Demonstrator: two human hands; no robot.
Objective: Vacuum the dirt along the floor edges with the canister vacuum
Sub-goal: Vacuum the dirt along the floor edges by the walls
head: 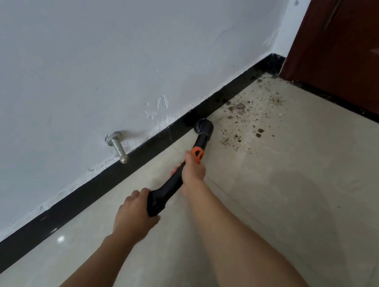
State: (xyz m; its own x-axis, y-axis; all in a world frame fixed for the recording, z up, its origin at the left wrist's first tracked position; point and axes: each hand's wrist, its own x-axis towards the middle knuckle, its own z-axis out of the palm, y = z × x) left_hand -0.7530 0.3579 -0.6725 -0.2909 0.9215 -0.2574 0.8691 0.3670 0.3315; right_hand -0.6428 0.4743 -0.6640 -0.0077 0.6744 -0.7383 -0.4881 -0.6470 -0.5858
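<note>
A black vacuum wand (pixel 171 183) with an orange collar (pixel 197 154) points at the black skirting board (pixel 99 180). Its round nozzle head (pixel 204 126) sits on the floor against the skirting. My right hand (pixel 193 171) grips the wand just below the orange collar. My left hand (pixel 135 212) holds the wand's wide rear end. Brown dirt (pixel 241 116) is scattered on the beige floor just beyond the nozzle, reaching toward the corner. The canister itself is out of view.
A metal door stopper (pixel 118 146) sticks out of the white wall above the skirting, left of the wand. A dark red door (pixel 359 54) closes the far right corner, with a black threshold strip (pixel 353 107) below it.
</note>
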